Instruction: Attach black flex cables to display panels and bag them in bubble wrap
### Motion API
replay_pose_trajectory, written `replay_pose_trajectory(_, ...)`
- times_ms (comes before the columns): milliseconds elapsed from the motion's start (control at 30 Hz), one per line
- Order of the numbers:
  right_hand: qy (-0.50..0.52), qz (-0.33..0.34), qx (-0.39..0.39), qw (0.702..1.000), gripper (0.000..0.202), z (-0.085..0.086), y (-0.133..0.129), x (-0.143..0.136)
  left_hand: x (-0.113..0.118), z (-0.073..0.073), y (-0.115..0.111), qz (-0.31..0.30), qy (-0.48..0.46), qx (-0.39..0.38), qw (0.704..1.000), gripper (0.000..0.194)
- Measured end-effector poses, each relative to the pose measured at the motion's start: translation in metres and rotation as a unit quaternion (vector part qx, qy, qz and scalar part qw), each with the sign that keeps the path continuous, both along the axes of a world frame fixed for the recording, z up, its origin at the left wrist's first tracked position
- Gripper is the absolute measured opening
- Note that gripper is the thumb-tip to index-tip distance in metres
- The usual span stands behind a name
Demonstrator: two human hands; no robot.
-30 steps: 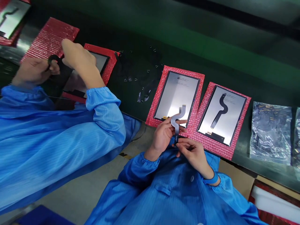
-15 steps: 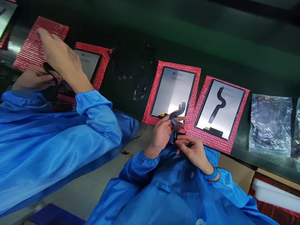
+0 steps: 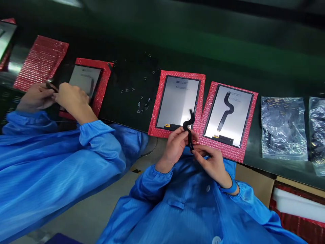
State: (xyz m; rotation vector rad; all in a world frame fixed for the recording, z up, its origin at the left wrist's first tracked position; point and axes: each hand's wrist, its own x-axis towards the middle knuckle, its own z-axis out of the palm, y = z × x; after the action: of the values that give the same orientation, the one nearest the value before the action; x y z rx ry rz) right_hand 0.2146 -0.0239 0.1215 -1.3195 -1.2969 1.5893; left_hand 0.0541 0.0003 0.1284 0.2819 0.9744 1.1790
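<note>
A black S-shaped flex cable (image 3: 189,126) is pinched in my left hand (image 3: 175,146), its upper end free over the lower right of a display panel (image 3: 179,98). The cable's lower end is between the fingertips of my right hand (image 3: 211,163). That panel lies back side up on red bubble wrap (image 3: 154,117), just beyond my hands. To its right, a second display panel (image 3: 235,112) rests on another red bubble wrap sheet (image 3: 245,149). A second flex cable (image 3: 229,107) lies across this panel's back.
Clear plastic bags (image 3: 283,128) of flex cables lie at the right. Small scraps (image 3: 143,105) are scattered on the dark table (image 3: 127,112). At left, a co-worker's hands (image 3: 73,100) handle a dark strip by another panel (image 3: 86,79). An open box (image 3: 297,206) sits below the right edge.
The cable has turned in my hands, so its printed face no longer shows. The co-worker's raised hand has come down to the other one. The view has shifted slightly.
</note>
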Motion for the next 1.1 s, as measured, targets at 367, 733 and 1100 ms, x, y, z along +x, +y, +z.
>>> replay_pose_trajectory(367, 0.014, 0.031, 0.054, 0.998, 0.016, 0.006, -0.005, 0.006, 0.004, 0.019, 0.007, 0.005, -0.189, -0.117, 0.975, 0.035)
replay_pose_trajectory(733, 0.011, 0.021, 0.046, 0.999, 0.011, 0.002, -0.007, 0.010, 0.006, 0.013, 0.007, -0.027, -0.207, -0.071, 0.975, 0.025)
replay_pose_trajectory(1100, -0.013, 0.008, -0.060, 0.998, 0.036, -0.003, -0.007, 0.008, 0.010, -0.004, -0.001, 0.011, 0.073, 0.036, 0.997, 0.022)
